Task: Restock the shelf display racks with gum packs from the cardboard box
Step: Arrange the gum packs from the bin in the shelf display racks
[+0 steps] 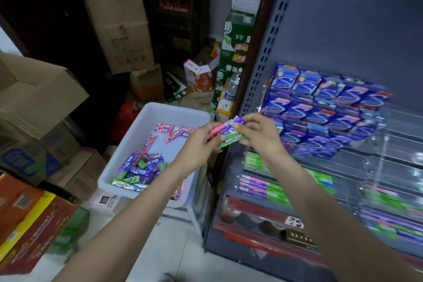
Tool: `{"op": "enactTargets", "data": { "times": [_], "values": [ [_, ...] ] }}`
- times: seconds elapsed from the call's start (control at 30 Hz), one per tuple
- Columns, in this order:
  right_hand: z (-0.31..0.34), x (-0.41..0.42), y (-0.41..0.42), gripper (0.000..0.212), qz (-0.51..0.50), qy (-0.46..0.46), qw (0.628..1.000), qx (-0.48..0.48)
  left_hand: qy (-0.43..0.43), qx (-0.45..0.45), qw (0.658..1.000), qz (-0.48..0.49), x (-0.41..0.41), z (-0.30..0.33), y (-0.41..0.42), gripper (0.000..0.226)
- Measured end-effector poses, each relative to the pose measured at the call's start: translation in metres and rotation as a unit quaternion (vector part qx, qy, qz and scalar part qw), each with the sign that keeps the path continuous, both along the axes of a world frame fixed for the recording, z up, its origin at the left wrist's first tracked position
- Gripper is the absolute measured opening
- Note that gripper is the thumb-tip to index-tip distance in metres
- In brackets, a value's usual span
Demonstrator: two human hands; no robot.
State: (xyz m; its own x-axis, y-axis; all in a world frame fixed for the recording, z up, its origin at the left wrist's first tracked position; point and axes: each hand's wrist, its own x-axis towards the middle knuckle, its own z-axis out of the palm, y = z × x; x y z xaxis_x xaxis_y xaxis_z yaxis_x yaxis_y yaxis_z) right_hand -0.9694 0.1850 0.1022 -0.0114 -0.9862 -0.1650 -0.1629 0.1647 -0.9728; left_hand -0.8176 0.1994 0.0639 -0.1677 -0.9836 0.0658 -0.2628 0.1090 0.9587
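My left hand (201, 142) and my right hand (258, 135) together hold a small bunch of gum packs in front of the shelf: a pink pack (216, 130), a purple pack (233, 122) and a green Doublemint pack (232, 141). Fingers of both hands curl around the bunch. Below and to the left stands a white plastic bin (146, 121) with loose pink, purple and green gum packs (139, 169). The clear display racks (389, 160) on the grey shelf hold blue gum boxes (320, 107) above and rows of green and purple packs (265, 186) lower down.
Cardboard boxes (119, 23) are stacked at the back and left. Red and yellow cartons (29, 222) lie at the lower left. Green drink cartons (235, 48) stand beside the shelf upright (270, 36). Bare floor shows between the bin and the shelf base.
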Motion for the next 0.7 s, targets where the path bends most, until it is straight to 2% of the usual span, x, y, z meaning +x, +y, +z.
{"op": "enactTargets", "data": {
  "times": [0.27,0.4,0.53,0.63,0.7],
  "values": [
    [0.018,-0.162,0.06,0.018,-0.071,-0.064,0.995,-0.003,0.046,-0.024,0.999,-0.003,-0.155,0.03,0.046,0.026],
    [0.013,-0.232,0.083,0.017,-0.119,-0.093,0.989,-0.011,0.028,-0.026,0.999,0.009,-0.22,0.036,0.062,0.026],
    [0.007,-0.297,0.099,0.008,-0.175,-0.124,0.976,-0.034,0.025,0.0,1.0,0.009,-0.266,0.035,0.066,0.024],
    [-0.002,-0.339,0.108,0.017,-0.203,-0.101,0.973,-0.038,0.009,0.01,1.0,-0.008,-0.29,0.03,0.062,0.017],
    [-0.008,-0.361,0.113,0.013,-0.21,-0.073,0.974,-0.034,-0.002,0.004,1.0,-0.017,-0.306,0.026,0.058,0.016]
  ]
}}
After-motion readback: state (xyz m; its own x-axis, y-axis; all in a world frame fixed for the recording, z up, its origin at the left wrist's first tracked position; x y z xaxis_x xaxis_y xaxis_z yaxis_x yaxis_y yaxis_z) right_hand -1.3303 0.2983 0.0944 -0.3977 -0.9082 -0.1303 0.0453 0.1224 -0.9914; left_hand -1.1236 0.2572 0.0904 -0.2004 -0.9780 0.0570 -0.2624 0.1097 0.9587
